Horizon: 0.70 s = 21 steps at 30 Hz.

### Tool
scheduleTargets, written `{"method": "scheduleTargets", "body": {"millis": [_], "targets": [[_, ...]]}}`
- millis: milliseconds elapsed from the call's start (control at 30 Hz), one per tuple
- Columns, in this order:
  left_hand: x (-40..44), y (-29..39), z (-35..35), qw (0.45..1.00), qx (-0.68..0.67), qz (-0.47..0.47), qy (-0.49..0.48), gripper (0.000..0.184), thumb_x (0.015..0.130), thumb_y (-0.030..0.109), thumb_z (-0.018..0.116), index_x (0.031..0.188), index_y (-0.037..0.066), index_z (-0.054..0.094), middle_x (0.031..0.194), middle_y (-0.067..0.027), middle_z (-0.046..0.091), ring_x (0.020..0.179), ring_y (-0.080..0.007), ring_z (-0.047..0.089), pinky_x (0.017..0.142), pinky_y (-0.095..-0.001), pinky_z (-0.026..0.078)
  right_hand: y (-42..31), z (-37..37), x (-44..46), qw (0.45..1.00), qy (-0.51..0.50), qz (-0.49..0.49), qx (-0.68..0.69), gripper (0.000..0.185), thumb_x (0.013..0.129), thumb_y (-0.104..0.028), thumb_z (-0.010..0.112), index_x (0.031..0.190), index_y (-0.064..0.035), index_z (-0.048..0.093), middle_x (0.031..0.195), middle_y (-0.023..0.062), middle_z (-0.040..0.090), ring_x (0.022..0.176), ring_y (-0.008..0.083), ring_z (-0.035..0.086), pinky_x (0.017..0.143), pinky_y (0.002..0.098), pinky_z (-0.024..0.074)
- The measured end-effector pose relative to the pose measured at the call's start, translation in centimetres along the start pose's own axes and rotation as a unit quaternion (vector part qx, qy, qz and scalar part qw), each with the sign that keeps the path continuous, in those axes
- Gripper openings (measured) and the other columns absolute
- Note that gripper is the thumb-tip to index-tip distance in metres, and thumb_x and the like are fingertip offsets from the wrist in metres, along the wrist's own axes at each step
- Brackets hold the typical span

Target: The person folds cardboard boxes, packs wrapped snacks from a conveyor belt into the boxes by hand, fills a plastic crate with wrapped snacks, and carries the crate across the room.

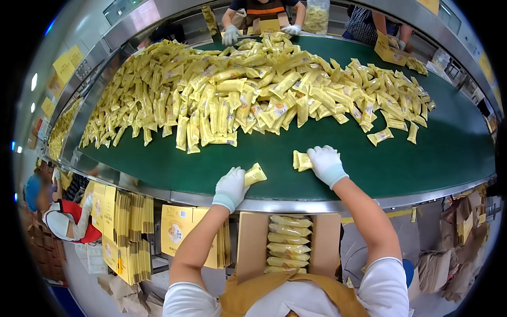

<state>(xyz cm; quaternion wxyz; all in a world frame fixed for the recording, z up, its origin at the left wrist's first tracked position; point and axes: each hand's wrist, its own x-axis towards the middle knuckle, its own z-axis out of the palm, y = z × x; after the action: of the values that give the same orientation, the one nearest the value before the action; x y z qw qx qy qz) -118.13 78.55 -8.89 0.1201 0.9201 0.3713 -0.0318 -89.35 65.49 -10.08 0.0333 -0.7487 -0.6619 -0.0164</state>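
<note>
My left hand [231,188], in a white glove, is closed around a yellow snack packet [255,174] near the belt's front edge. Further right, my gloved right hand [326,162] grips one or more yellow packets [302,160] just above the green belt; the exact number is hard to make out. A big heap of the same wrapped packets [232,100] lies beyond both hands. Below the belt edge, against my body, an open cardboard box [252,248] holds a column of several packets [288,235] lying flat, its flaps spread to the sides.
The green conveyor belt [422,164] has a metal rim [296,206] in front. Folded yellow cartons [127,232] stand at the lower left. Across the belt, a co-worker's gloved hands [231,36] are near a carton; another person works by an open carton [391,52] at right.
</note>
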Motion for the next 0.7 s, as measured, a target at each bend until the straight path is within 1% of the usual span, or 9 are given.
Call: {"method": "scheduleTargets", "body": {"millis": [33, 167, 200, 300, 333, 433, 467, 600, 700], "targets": [[-0.3, 0.5, -0.4, 0.998, -0.024, -0.030, -0.053, 0.049, 0.080, 0.032, 0.076, 0.116, 0.005, 0.057, 0.127, -0.0154, 0.059, 0.121, -0.0330, 0.055, 0.099, -0.0436, 0.046, 0.4, 0.7, -1.1, 1.000, 0.010, -0.007, 0.003, 0.019, 0.085, -0.016, 0.062, 0.101, -0.0069, 0.061, 0.102, 0.0151, 0.066, 0.104, 0.0337, 0.064, 0.095, 0.0445, 0.0462], [-2.5, 0.2, 1.1, 0.994, 0.055, 0.081, 0.054, 0.067, 0.084, 0.039, 0.072, 0.136, 0.004, 0.048, 0.126, -0.0120, 0.058, 0.116, -0.0303, 0.056, 0.101, -0.0410, 0.044, -1.5, 0.1, -4.4, 0.994, 0.094, -0.027, 0.044, 0.056, 0.085, -0.036, 0.068, 0.126, -0.0004, 0.054, 0.120, 0.0243, 0.056, 0.125, 0.0407, 0.049, 0.112, 0.0502, 0.0325], [-2.6, -0.1, 1.6, 0.991, 0.065, 0.094, 0.066, 0.070, 0.084, 0.041, 0.071, 0.139, 0.005, 0.045, 0.126, -0.0108, 0.058, 0.115, -0.0289, 0.056, 0.102, -0.0414, 0.043, -1.5, -0.5, -4.7, 0.998, 0.033, -0.032, 0.052, 0.082, 0.082, -0.048, 0.069, 0.140, 0.0030, 0.042, 0.128, 0.0287, 0.050, 0.131, 0.0445, 0.041, 0.115, 0.0518, 0.0280], [-3.5, -0.6, 1.8, 0.986, 0.103, 0.105, 0.075, 0.077, 0.085, 0.041, 0.070, 0.146, 0.006, 0.040, 0.126, -0.0086, 0.057, 0.116, -0.0259, 0.055, 0.105, -0.0443, 0.038, -0.8, 0.7, -5.2, 0.992, 0.102, -0.077, 0.016, 0.081, 0.083, -0.048, 0.069, 0.139, 0.0037, 0.043, 0.128, 0.0277, 0.051, 0.130, 0.0433, 0.043, 0.114, 0.0498, 0.0299], [-3.7, -0.7, 1.7, 0.985, 0.117, 0.103, 0.074, 0.079, 0.085, 0.041, 0.070, 0.148, 0.007, 0.038, 0.126, -0.0081, 0.057, 0.117, -0.0252, 0.054, 0.106, -0.0455, 0.036, 0.0, 0.9, -5.0, 0.989, 0.110, -0.094, 0.016, 0.088, 0.081, -0.055, 0.070, 0.141, 0.0028, 0.042, 0.125, 0.0255, 0.054, 0.125, 0.0419, 0.046, 0.112, 0.0480, 0.0320], [-4.4, -1.0, 0.9, 0.988, 0.125, 0.070, 0.055, 0.079, 0.085, 0.039, 0.070, 0.149, 0.007, 0.037, 0.129, -0.0088, 0.054, 0.120, -0.0257, 0.052, 0.107, -0.0494, 0.033, 0.6, -3.2, -3.7, 0.990, -0.124, -0.040, 0.057, 0.096, 0.076, -0.061, 0.072, 0.142, 0.0013, 0.041, 0.120, 0.0233, 0.057, 0.121, 0.0408, 0.050, 0.112, 0.0470, 0.0328], [-4.7, -1.1, 0.7, 0.990, 0.119, 0.066, 0.046, 0.079, 0.085, 0.038, 0.070, 0.150, 0.008, 0.037, 0.130, -0.0089, 0.054, 0.120, -0.0262, 0.051, 0.107, -0.0490, 0.033, 0.8, -2.9, -3.8, 0.992, -0.115, -0.057, 0.021, 0.102, 0.071, -0.066, 0.072, 0.144, -0.0014, 0.041, 0.116, 0.0213, 0.059, 0.112, 0.0373, 0.054, 0.105, 0.0461, 0.0378], [-5.4, -1.9, 0.0, 0.992, 0.109, 0.054, 0.029, 0.079, 0.087, 0.038, 0.068, 0.152, 0.009, 0.034, 0.133, -0.0090, 0.052, 0.122, -0.0275, 0.050, 0.107, -0.0475, 0.033, 0.8, -0.6, -5.0, 0.991, 0.069, -0.114, -0.030, 0.101, 0.070, -0.063, 0.075, 0.145, -0.0054, 0.040, 0.113, 0.0191, 0.057, 0.105, 0.0327, 0.055, 0.095, 0.0432, 0.0419], [-6.2, -1.8, 0.1, 0.990, 0.122, 0.048, 0.048, 0.079, 0.089, 0.042, 0.065, 0.153, 0.009, 0.032, 0.134, -0.0091, 0.052, 0.122, -0.0277, 0.050, 0.105, -0.0470, 0.034, -0.6, -1.4, -6.1, 0.999, -0.014, -0.041, 0.026, 0.100, 0.069, -0.057, 0.079, 0.145, -0.0049, 0.039, 0.118, 0.0185, 0.054, 0.111, 0.0353, 0.054, 0.101, 0.0436, 0.0408]]}}
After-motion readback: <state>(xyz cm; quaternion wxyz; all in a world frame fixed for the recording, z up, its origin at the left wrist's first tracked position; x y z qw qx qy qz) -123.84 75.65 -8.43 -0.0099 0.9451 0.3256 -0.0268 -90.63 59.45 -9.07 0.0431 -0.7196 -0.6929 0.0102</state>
